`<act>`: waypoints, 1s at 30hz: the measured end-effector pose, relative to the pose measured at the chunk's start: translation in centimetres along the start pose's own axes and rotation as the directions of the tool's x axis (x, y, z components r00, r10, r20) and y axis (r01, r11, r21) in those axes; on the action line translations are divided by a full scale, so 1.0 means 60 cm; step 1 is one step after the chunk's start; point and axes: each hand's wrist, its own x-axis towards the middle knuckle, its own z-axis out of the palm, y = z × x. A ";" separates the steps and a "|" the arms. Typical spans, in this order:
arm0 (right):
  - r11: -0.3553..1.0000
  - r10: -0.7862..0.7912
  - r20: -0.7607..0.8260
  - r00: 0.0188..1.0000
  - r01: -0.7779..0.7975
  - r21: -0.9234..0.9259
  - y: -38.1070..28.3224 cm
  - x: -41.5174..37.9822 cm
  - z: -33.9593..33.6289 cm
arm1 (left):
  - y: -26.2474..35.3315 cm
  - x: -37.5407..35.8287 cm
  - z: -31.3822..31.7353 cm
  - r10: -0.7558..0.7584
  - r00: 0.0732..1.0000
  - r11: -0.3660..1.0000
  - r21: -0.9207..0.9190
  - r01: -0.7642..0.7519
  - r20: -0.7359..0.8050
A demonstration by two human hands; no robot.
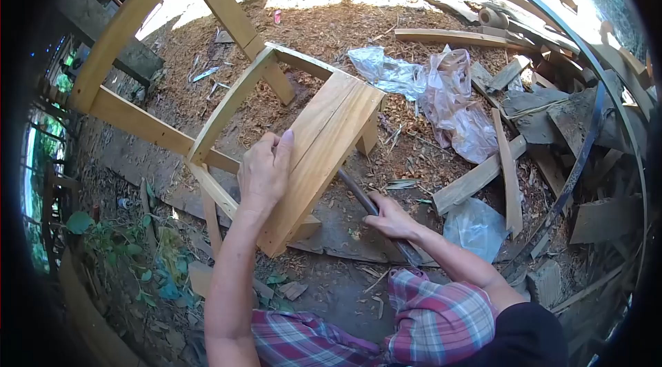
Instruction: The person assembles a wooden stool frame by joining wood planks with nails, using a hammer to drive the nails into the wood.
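- My left hand is resting half-open on seat board.
- My right hand is gripping dark bar.
- Chair frame is standing on ground, looking stiff, bulky; seat edges are offering hold.

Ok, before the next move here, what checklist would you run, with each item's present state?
Left hand on the seat boards: ok.
Right hand around the dark bar: ok.
Bar's upper end in sight: not ok, the boards hide it.
Ground free of scraps: not ok, offcuts and plastic bags lie about.
Seat boards fastened firmly: cannot tell.
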 end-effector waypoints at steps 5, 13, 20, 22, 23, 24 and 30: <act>0.677 -0.626 -0.301 0.720 0.308 -0.669 -0.003 -0.014 -0.013 | 0.081 0.130 0.060 0.067 0.996 0.954 -0.298 -0.044 0.066; 0.663 -0.738 -0.470 0.484 0.389 -0.640 -0.213 0.041 -0.202 | 0.148 0.190 0.060 -0.006 0.895 0.907 -0.374 0.193 0.447; 0.769 -0.601 -0.102 0.792 0.609 0.193 -0.215 0.089 -0.221 | 0.174 0.192 0.040 0.014 0.803 0.941 -0.280 0.191 0.596; 0.764 -0.598 -0.109 0.794 0.606 0.220 -0.206 0.100 -0.218 | 0.172 0.195 0.045 0.034 0.779 0.894 -0.367 0.257 0.626; 0.755 -0.605 -0.112 0.788 0.613 0.232 -0.205 0.106 -0.218 | 0.168 0.199 0.053 0.033 0.774 0.896 -0.361 0.257 0.632; 0.745 -0.614 -0.114 0.781 0.621 0.243 -0.205 0.110 -0.219 | 0.167 0.202 0.058 -0.021 0.802 0.915 -0.312 0.255 0.596; 0.733 -0.634 -0.130 0.762 0.646 0.213 -0.207 0.108 -0.218 | 0.178 0.188 0.062 -0.097 0.875 0.956 -0.200 0.214 0.474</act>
